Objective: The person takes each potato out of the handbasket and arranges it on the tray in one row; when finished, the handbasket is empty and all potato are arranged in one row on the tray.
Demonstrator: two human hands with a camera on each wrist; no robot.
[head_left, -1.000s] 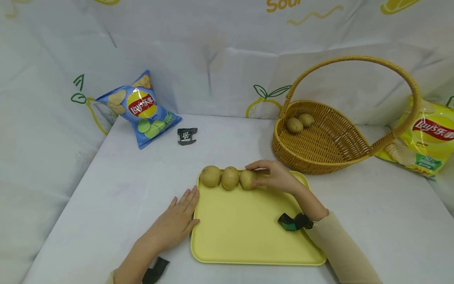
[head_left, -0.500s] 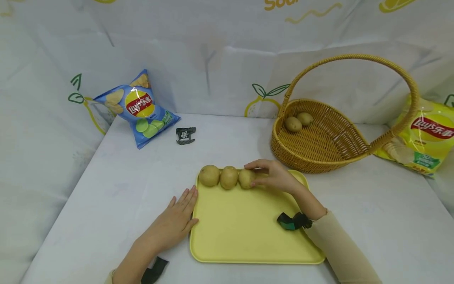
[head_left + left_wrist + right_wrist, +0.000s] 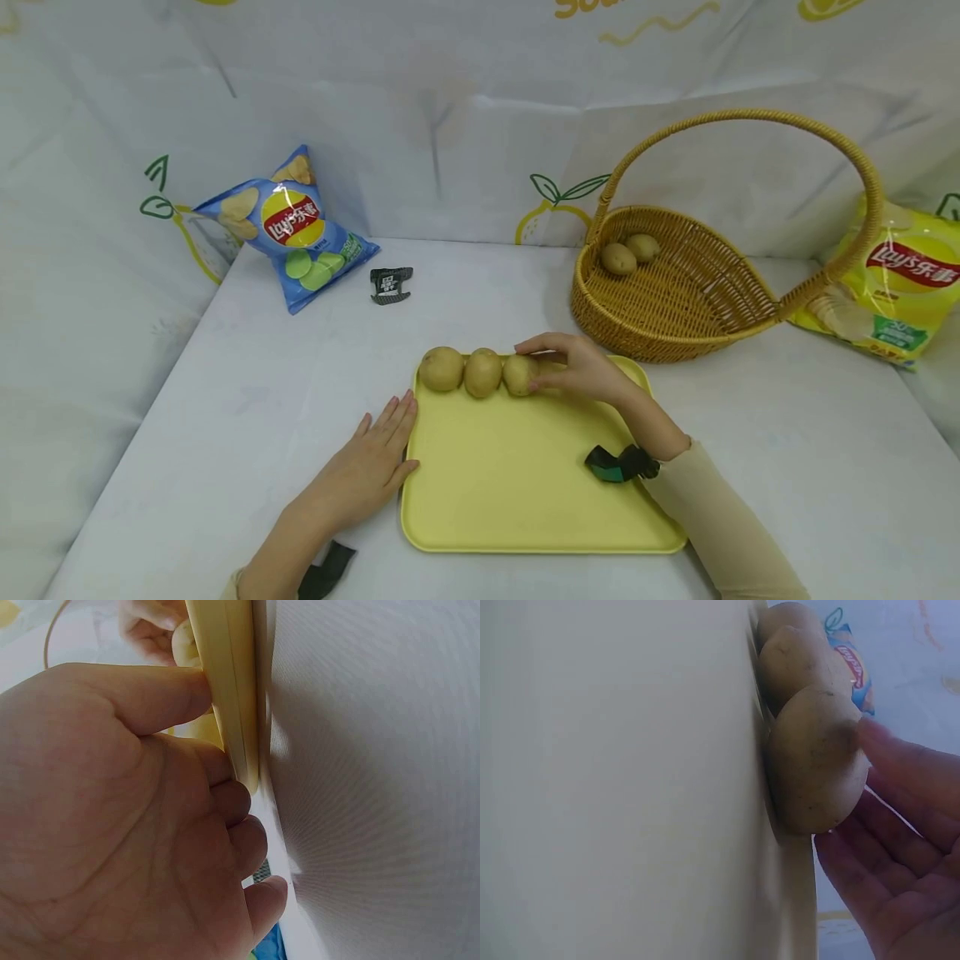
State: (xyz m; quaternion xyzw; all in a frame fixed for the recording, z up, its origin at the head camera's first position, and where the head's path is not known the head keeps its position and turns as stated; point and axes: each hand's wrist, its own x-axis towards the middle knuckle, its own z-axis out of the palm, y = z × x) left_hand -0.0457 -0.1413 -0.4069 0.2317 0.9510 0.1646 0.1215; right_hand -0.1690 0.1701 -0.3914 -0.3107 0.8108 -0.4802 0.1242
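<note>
Three potatoes sit in a row along the far edge of a yellow tray [image 3: 525,475]: the left potato [image 3: 441,369], the middle potato [image 3: 483,372] and the right potato [image 3: 519,375]. My right hand [image 3: 573,367] holds the right potato, thumb on its near side and fingers curled beyond it. In the right wrist view that potato [image 3: 817,765] rests on the tray, thumb and fingertips at its surface. At the tray's left side lies my left hand [image 3: 367,467], fingers extended, its thumb and fingertips touching the rim.
Behind the tray on the right stands a wicker basket [image 3: 682,321] with a tall handle, two potatoes [image 3: 630,252] inside. A yellow chip bag [image 3: 900,283] leans at far right. A blue chip bag [image 3: 296,229] and a small black wrapper [image 3: 391,286] lie at back left.
The head view has shifted very slightly. Both hands, the potatoes and the tray keep their places relative to one another.
</note>
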